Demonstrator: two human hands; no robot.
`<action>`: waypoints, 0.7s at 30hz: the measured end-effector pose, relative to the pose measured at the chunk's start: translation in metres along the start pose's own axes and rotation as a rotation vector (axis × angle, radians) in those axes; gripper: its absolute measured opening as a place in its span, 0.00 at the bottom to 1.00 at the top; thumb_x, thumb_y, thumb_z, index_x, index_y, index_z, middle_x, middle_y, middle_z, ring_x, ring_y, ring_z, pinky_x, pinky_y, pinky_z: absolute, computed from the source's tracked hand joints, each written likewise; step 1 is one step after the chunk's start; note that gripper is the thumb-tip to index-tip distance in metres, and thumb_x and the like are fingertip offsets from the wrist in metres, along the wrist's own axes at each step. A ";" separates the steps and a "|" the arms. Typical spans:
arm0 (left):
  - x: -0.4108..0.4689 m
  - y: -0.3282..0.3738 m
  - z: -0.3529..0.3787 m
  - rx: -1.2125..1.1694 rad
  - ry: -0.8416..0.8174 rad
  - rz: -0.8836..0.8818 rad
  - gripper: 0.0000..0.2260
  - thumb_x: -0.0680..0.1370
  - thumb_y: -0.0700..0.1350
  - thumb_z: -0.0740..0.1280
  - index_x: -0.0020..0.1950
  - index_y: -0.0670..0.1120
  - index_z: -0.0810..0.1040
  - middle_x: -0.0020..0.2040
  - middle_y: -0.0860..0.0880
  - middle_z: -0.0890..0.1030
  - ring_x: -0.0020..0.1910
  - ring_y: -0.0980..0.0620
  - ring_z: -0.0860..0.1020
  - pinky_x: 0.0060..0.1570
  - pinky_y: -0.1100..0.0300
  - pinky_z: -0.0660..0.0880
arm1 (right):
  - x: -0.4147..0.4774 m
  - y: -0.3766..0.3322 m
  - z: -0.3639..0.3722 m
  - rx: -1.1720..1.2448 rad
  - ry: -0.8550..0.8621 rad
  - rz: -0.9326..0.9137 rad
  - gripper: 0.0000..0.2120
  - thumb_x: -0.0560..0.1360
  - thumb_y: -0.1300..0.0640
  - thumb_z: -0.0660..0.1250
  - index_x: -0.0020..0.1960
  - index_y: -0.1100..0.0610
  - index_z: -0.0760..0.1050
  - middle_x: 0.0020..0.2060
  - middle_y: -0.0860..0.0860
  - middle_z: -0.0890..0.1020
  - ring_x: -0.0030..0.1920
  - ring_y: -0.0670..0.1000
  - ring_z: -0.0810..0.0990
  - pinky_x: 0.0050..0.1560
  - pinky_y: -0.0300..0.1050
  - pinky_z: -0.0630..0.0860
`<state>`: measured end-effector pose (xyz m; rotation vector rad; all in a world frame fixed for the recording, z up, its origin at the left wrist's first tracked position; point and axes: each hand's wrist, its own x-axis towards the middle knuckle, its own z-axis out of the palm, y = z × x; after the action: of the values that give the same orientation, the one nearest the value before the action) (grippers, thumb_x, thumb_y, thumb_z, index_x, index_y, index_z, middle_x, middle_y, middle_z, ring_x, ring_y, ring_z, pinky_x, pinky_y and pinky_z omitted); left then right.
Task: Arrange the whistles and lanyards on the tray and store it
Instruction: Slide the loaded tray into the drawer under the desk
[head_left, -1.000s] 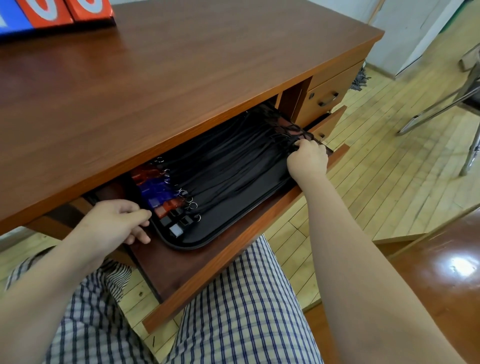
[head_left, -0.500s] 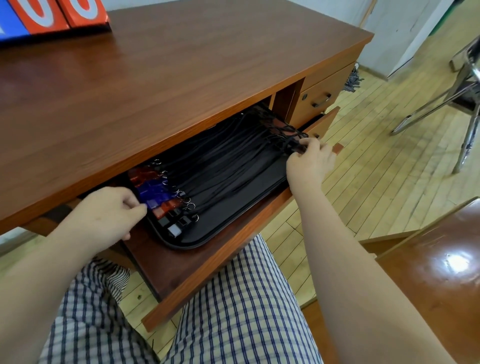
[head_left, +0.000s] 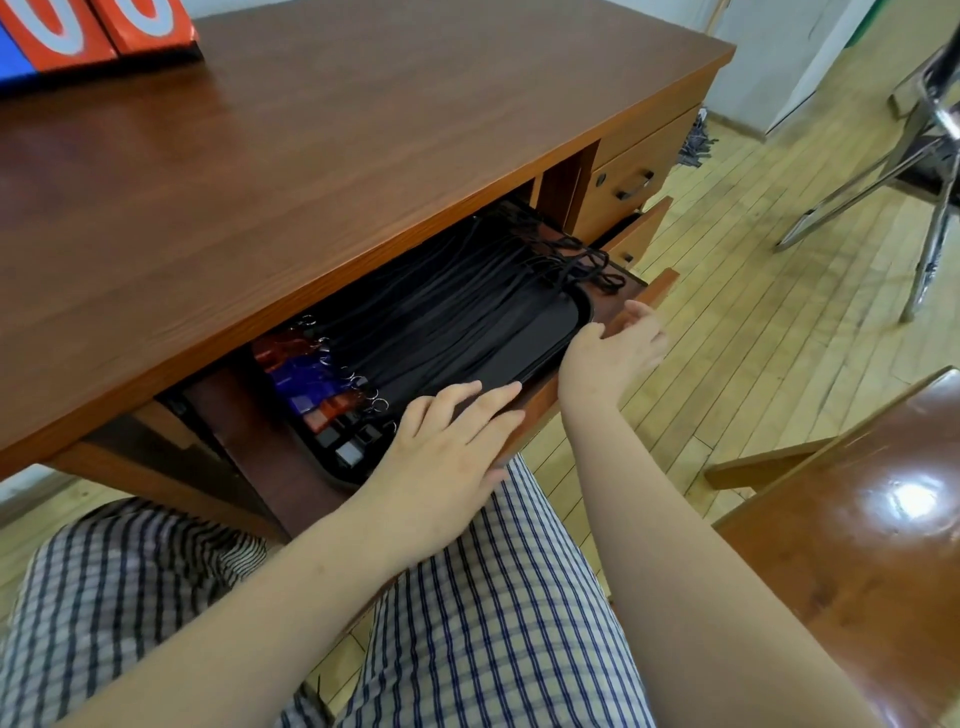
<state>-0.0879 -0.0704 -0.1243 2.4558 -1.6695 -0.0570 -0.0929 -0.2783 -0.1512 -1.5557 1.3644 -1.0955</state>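
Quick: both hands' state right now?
Left hand: open, fingers straight over the black plastic tray, holding nothing.
Right hand: open, holding nothing.

Office-like room: wooden desk, drawer pedestal, plank floor, metal-legged chair.

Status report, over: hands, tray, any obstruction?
Left hand open over tray rim, right hand open at drawer front. Tray in open drawer, whistles and lanyards aboard. Lanyard ends spill past tray's right end.
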 end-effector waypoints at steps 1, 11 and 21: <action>0.000 -0.001 0.003 0.019 -0.004 0.003 0.25 0.79 0.50 0.62 0.76 0.50 0.66 0.78 0.53 0.63 0.75 0.48 0.64 0.68 0.47 0.66 | 0.000 -0.001 0.003 0.003 -0.001 -0.002 0.17 0.75 0.67 0.61 0.62 0.55 0.69 0.63 0.53 0.68 0.64 0.53 0.65 0.59 0.42 0.66; 0.005 -0.025 0.001 0.086 -0.061 -0.068 0.35 0.73 0.37 0.53 0.81 0.47 0.53 0.81 0.51 0.54 0.78 0.48 0.57 0.73 0.50 0.60 | -0.008 -0.011 0.043 0.007 -0.154 -0.131 0.13 0.78 0.66 0.61 0.62 0.56 0.70 0.69 0.53 0.64 0.71 0.52 0.63 0.69 0.47 0.67; 0.015 -0.067 -0.005 0.111 -0.058 -0.050 0.35 0.73 0.36 0.48 0.82 0.47 0.49 0.82 0.51 0.51 0.80 0.52 0.49 0.77 0.55 0.43 | -0.018 -0.029 0.079 -0.043 -0.250 -0.199 0.17 0.79 0.69 0.56 0.65 0.59 0.70 0.78 0.53 0.56 0.78 0.50 0.54 0.76 0.48 0.60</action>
<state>-0.0204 -0.0594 -0.1296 2.6010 -1.6772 -0.0429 -0.0097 -0.2557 -0.1517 -1.8231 1.0901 -0.9544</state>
